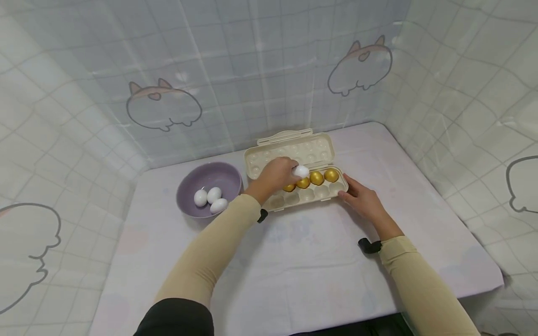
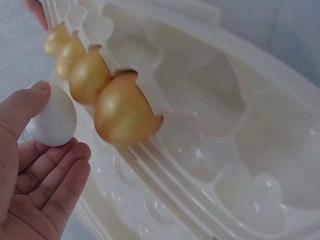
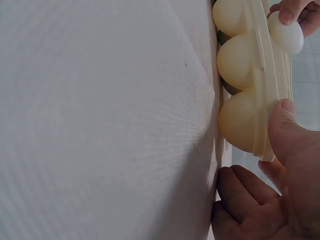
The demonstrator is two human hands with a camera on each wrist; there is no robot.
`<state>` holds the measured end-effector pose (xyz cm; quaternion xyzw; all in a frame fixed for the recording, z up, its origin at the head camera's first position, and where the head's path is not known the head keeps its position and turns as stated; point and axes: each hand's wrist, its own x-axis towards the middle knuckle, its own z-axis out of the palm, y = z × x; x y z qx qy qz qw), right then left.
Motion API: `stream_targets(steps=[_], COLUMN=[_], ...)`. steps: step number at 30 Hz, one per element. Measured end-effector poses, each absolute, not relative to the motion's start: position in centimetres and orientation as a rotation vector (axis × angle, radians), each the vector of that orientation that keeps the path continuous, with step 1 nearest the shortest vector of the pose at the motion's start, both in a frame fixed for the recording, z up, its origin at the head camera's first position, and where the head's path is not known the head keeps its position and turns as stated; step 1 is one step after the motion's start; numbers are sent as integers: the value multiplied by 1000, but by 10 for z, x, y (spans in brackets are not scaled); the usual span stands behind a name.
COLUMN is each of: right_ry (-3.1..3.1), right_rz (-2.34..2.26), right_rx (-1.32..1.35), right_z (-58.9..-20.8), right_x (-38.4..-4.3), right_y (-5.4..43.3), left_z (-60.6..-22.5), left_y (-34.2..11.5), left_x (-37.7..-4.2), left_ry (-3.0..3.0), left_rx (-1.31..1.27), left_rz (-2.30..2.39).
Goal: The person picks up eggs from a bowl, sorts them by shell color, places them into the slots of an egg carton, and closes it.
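My left hand (image 1: pixel 276 176) pinches a white egg (image 1: pixel 300 171) between thumb and fingers, just above the gold eggs (image 1: pixel 316 178). Several of these gold eggs stand in one row of a cream egg carton (image 1: pixel 308 195), whose lid (image 1: pixel 290 151) lies open toward the wall. In the left wrist view the thumb presses the top of the white egg (image 2: pixel 54 117), with fingertips beneath it. At the carton's right end, my right hand (image 1: pixel 362 201) grips the edge; the right wrist view has its thumb (image 3: pixel 285 120) on the rim. The front row's cups hold no eggs where visible.
Left of the carton stands a purple bowl (image 1: pixel 189 207) with three white eggs (image 1: pixel 214 194) inside. A pale cloth covers the table (image 1: pixel 311 270). Tile-patterned curtains with animal drawings (image 1: pixel 164 107) rise behind and at both sides.
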<state>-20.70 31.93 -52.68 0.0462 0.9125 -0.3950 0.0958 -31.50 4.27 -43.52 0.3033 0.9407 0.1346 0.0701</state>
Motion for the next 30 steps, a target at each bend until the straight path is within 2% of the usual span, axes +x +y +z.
stream_targets(steps=[20,30], right_ry=[2750,2753], right_rz=[-1179,-1184], right_rx=[66,76], right_z=[-528,-528], right_x=[-208,-207], right_y=[322,321], left_z=[-444,-447], left_y=[80,102], left_x=[-309,-303], left_ry=[2786,2739], left_rx=[1098,1086], left_rz=[303,225])
